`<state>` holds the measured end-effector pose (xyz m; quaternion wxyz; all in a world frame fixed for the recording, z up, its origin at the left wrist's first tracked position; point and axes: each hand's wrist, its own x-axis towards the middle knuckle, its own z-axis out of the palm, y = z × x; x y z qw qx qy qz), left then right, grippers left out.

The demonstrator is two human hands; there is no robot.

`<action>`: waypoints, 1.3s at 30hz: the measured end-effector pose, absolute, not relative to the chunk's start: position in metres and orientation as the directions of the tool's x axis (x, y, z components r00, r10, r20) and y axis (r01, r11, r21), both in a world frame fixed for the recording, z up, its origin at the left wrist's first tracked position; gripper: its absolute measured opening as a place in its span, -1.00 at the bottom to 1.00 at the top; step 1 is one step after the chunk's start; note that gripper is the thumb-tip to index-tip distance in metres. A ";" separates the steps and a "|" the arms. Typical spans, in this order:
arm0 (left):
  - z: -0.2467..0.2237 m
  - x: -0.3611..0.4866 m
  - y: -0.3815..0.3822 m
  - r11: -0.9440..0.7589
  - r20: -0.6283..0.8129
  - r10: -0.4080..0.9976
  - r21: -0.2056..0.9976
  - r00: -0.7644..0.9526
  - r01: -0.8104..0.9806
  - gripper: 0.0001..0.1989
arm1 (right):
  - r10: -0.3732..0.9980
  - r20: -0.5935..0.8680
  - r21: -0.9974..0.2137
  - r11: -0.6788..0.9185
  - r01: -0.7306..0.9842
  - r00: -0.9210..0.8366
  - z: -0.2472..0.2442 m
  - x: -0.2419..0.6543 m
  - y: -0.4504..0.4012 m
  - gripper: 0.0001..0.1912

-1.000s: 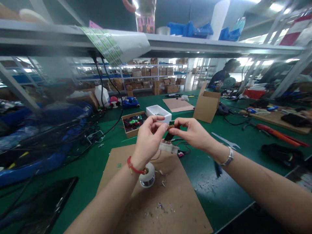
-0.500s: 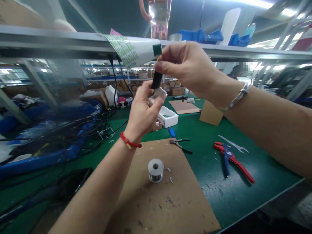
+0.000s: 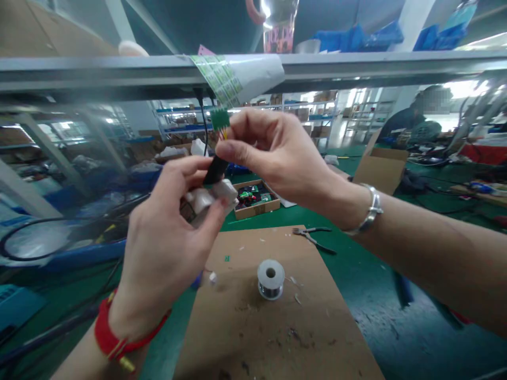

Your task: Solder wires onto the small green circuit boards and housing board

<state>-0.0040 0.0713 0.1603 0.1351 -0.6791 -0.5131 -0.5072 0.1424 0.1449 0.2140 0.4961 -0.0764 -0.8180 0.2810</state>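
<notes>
Above the green counter (image 3: pixel 344 221) runs a pale shelf (image 3: pixel 158 68), where a clear cup (image 3: pixel 279 37) carries pink lettering that begins "ICE C"; the rest cannot be made out for certain. Blue bins (image 3: pixel 344 39) stand farther right on the same shelf. Over its front edge hangs a curled white sheet (image 3: pixel 259 74) with rows of green printed labels, their text too small to read.

Both hands are raised over the counter, close together. The left hand (image 3: pixel 158 232) is clamped on a white plastic part (image 3: pixel 225 191), thumb against its near side. The right hand (image 3: pixel 277 150) pinches the upper end of a black piece (image 3: pixel 216 170), whose lower end sits between the hands, just above the white part. Thin red and yellow wires (image 3: pixel 223 134) lead up from the pinch to a small green circuit board (image 3: pixel 219 119), held tilted above the thumb. No marking can be read on it.

Below, a brown cardboard sheet (image 3: pixel 225 322) lies on the counter, bearing a spool of silvery wire (image 3: pixel 271 279), a tiny green chip (image 3: pixel 227 258), a small white connector (image 3: pixel 213 277) and scattered scraps. Pliers (image 3: pixel 317 240) lie open across its far right corner. Beyond the sheet, a shallow box (image 3: pixel 257 209) holds green boards, and an open carton (image 3: pixel 380 170) stands to the right. Farther back, a person (image 3: pixel 412 116) is visible.
</notes>
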 end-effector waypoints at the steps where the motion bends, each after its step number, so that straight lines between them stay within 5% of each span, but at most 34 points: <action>1: 0.151 -0.006 0.069 -0.413 0.812 0.583 0.317 -0.020 0.854 -0.56 | 0.427 0.746 -0.554 0.824 -0.119 -0.511 0.202 0.145 0.143 -0.84; 6: 0.090 -0.011 0.074 -0.392 0.654 0.738 0.214 0.167 0.895 -0.71 | 0.566 0.594 -0.617 0.777 0.129 -0.572 0.131 0.163 0.140 -0.87; 10: 0.040 -0.009 0.078 -0.330 0.409 0.880 0.163 0.240 0.930 -0.67 | 0.665 0.463 -0.535 0.737 0.413 -0.586 0.073 0.173 0.141 -0.93; 16: 0.016 -0.012 0.072 -0.329 0.157 0.940 0.194 0.302 0.924 -0.70 | 0.635 0.398 -0.503 0.754 0.422 -0.662 0.026 0.177 0.135 -0.93; 21: 0.025 -0.009 0.071 -0.307 0.103 0.946 0.595 0.309 0.743 -0.67 | 0.582 0.371 -0.512 0.778 0.364 -0.724 0.023 0.184 0.130 -0.95; 24: 0.023 -0.003 0.072 -0.319 0.118 0.936 0.682 0.331 0.659 -0.92 | 0.555 0.381 -0.501 0.796 0.339 -0.739 0.021 0.195 0.129 -0.90; 29: 0.011 0.003 0.072 -0.449 0.260 0.891 0.626 0.373 0.637 -0.83 | 0.533 0.481 -0.480 0.825 0.299 -0.697 0.011 0.214 0.126 -0.80; 39: -0.006 -0.007 0.063 -0.585 0.514 0.746 0.204 0.423 0.785 -0.73 | 0.430 0.604 -0.305 0.902 0.304 -0.671 0.000 0.218 0.122 -0.87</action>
